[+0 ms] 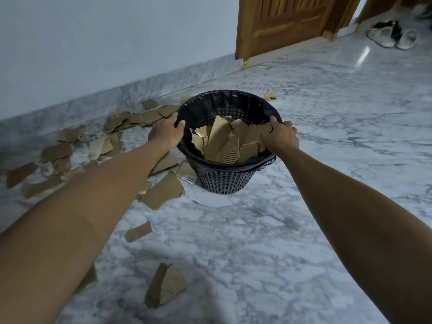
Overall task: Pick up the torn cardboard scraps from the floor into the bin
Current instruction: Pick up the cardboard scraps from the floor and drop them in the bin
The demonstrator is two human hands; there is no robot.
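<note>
Hands both on the bin right now: my left hand is clamped over the left side of its rim, thumb hooked inside against the black liner, and my right hand is clamped on the right side of the rim, so they sit well apart with the bin's mouth between them. The bin looks tipped a little toward me, and I can't tell whether its base is fully on the floor. Inside I see a pile of cardboard pieces already collected.

What matters for my next move is where the rest lies. The main scatter of cardboard scraps spreads to the left of the bin, running from beside its base out along the wall's skirting. A few lie nearer me, one big folded scrap close in, a small one between. One scrap peeks out behind the bin on the far right. My left hand is plainly the nearer to the bulk, so I judge the bin wants shifting left, toward it.
</note>
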